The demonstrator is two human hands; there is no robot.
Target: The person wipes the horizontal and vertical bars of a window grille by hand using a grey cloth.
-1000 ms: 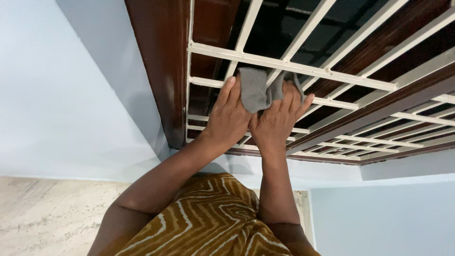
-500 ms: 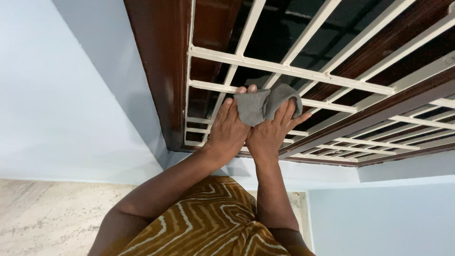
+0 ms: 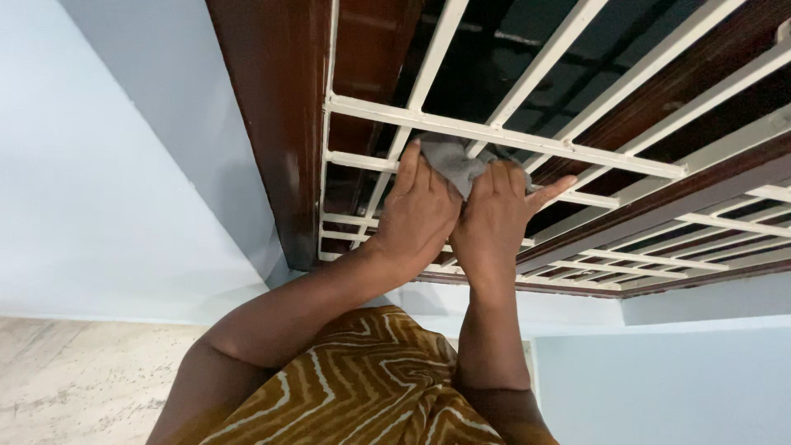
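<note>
change: both hands slid up the grille a bit, cloth now mostly hidden under them
cloth (image 3: 451,163): grey, bunched on a white grille (image 3: 527,136) bar
left hand (image 3: 418,213): fingers together, pressing the cloth
right hand (image 3: 493,221): fingers clamped on the cloth
frame (image 3: 280,115): dark wood, left of the grille

No packages, labels, signs or screens are in view (checked across the whole frame, wall to window).
</note>
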